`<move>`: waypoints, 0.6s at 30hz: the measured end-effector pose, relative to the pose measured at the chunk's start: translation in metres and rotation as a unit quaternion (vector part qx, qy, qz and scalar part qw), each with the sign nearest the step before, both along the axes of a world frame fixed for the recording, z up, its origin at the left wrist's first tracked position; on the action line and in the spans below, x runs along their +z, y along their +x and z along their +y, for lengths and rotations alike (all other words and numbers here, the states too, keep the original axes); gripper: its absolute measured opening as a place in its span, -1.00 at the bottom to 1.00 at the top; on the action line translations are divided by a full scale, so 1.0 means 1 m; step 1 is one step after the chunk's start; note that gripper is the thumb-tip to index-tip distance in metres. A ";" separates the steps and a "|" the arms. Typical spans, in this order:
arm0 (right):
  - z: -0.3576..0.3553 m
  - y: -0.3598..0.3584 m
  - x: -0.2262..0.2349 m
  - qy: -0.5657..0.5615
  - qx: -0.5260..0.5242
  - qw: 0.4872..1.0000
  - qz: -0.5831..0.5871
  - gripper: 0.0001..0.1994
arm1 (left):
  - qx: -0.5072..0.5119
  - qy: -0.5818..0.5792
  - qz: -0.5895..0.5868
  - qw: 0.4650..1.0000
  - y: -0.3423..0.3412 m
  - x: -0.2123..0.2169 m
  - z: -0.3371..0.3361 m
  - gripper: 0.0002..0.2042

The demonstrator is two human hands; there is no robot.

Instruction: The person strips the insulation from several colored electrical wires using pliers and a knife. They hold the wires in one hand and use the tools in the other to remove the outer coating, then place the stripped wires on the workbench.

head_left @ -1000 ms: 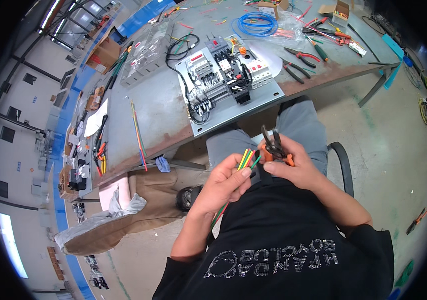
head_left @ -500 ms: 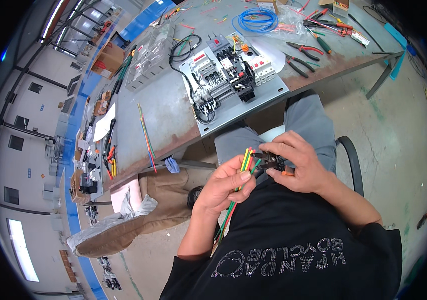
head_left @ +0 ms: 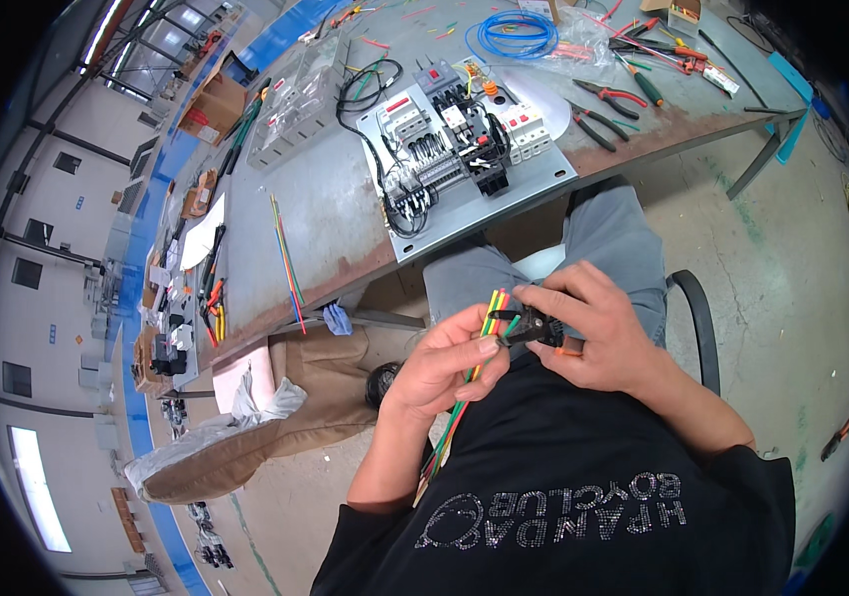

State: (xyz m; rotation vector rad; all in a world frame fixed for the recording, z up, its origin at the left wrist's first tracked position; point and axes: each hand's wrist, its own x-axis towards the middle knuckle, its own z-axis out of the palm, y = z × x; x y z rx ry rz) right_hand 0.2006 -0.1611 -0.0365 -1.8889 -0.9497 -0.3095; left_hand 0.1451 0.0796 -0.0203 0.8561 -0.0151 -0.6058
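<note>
My left hand is closed round a bundle of thin insulated wires, yellow, red and green, whose tails hang down past my wrist. In my right hand is a black wire stripper; a bit of orange handle shows under the fingers. Its two jaws point left and reach the wire ends, with the tip of a green wire between them. How firmly the jaws bite is too small to tell. Both hands are held over my lap, in front of the table edge.
On the metal table stands a mounting plate with wired electrical parts. Pliers, a coil of blue wire and a grey slotted duct lie around it. A few loose wires overhang the front edge. Another person's leg is at left.
The stripper has come slightly left, its jaws now further over the wire ends. My left hand keeps its hold on the bundle. The whole view has shifted a little.
</note>
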 end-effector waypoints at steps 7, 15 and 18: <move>0.002 -0.004 -0.002 0.001 0.006 1.000 0.018 -0.45 | 0.020 0.016 0.014 1.000 0.000 -0.001 -0.002 -0.64; 0.002 -0.005 -0.004 0.011 0.027 0.999 0.043 -0.46 | -0.021 -0.029 0.001 0.999 0.001 -0.008 0.004 -0.61; 0.003 -0.005 -0.004 0.011 0.028 0.999 0.044 -0.45 | -0.005 -0.016 0.014 1.000 0.000 -0.007 0.001 -0.64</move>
